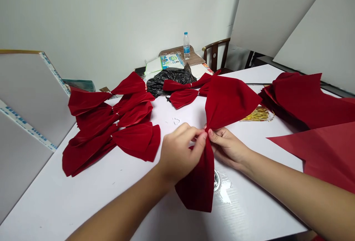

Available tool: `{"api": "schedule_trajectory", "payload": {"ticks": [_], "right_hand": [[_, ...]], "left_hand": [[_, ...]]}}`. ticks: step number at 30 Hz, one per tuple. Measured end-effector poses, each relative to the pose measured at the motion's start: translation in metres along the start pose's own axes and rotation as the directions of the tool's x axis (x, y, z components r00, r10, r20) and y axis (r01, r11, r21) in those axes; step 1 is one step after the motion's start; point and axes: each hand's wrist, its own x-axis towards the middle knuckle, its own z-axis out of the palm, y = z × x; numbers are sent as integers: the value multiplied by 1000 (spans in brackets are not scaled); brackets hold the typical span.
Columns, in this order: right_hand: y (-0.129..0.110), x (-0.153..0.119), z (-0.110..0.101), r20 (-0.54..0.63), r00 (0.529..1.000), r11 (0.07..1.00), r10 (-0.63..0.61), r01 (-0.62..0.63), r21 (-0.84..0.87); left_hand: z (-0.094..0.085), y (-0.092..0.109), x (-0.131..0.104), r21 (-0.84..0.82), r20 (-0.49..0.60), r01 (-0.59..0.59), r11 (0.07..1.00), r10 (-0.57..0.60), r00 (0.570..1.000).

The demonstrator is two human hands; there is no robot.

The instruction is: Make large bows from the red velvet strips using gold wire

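Observation:
A red velvet bow [229,102] is pinched at its narrow middle, one lobe fanned up to the right and the other hanging down over the table. My left hand [181,152] is closed, thumb and fingertips gripping the gathered middle from the left. From the right, my right hand [227,146] holds the same middle between thumb and fingers. Whether a tie is between the fingertips cannot be seen. Several finished-looking red bows [135,141] with shiny ties at their middles lie stacked on the left of the white table [111,204].
Two more red bows [184,97] lie beside a black plastic bag [169,76]. Red cloth pieces [302,100] and gold ties [256,114] are at the right. A clear packet [226,187] lies near the front. Behind stand a bottle [186,47] and a chair [215,54].

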Motion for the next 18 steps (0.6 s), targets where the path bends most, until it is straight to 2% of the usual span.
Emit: {"api": "schedule_trajectory", "payload": {"ticks": [2, 5, 8, 13, 18], "right_hand": [[-2, 0, 1, 0, 1000, 1000, 8, -8, 25], [-4, 0, 1, -19, 1000, 999, 20, -19, 33], [-4, -2, 2, 12, 998, 998, 58, -57, -24], [-2, -5, 3, 56, 994, 994, 92, -88, -70], [-1, -5, 3, 16, 999, 997, 39, -38, -71]], "left_hand": [[-5, -18, 9, -2, 14, 98, 995, -98, 995], [-5, -52, 14, 212, 87, 204, 956, -226, 970], [7, -76, 10, 398, 164, 240, 885, -326, 931], [24, -86, 1, 453, 209, 233, 861, -357, 910], [25, -83, 2, 395, 215, 235, 888, -339, 916]]}}
